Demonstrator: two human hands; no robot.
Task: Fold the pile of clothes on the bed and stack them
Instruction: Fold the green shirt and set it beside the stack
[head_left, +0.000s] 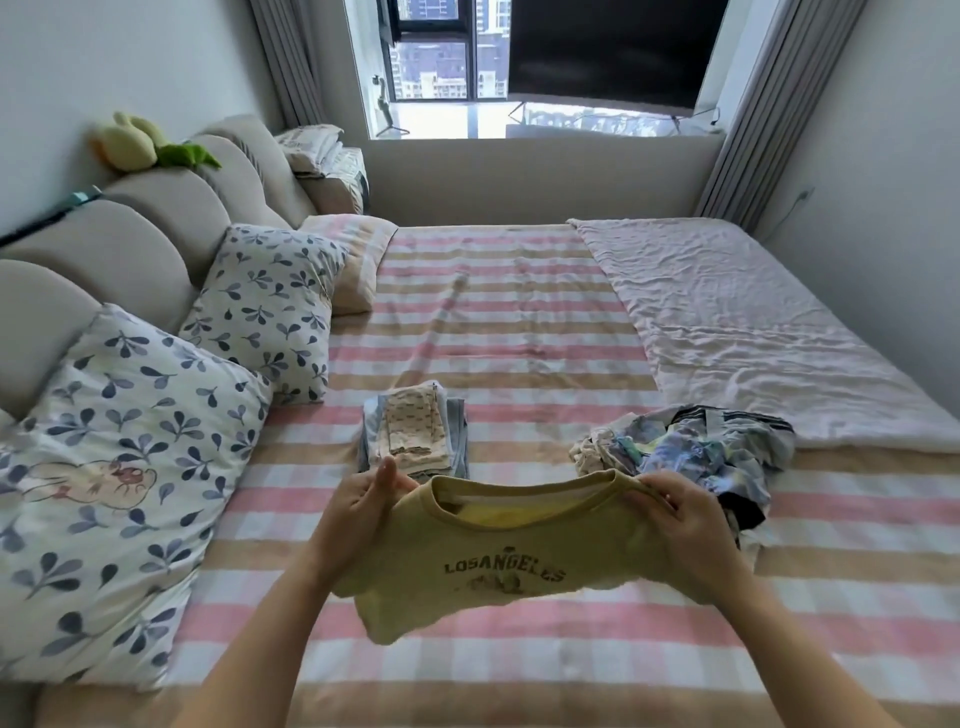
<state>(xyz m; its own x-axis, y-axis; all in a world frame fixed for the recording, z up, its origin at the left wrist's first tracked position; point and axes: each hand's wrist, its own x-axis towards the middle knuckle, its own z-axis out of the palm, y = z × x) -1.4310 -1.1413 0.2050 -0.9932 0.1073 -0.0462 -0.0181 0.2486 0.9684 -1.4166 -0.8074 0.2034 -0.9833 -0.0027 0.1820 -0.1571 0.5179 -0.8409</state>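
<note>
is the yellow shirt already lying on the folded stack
No, the left hand and right hand hold the yellow shirt up by its shoulders, nearer the camera than the folded stack.

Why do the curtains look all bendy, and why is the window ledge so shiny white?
Head view: the wide-angle lens bends straight things near the edges, so the curtains lean; daylight through the window washes out the ledge; the print on the yellow T-shirt is readable but slightly soft.

We see a striped bed (519, 332), pillows (119, 457) at its left, a quilt (753, 322) at its right. Between them lie a folded stack (415, 436) and a loose pile (691, 452), apart.
</note>
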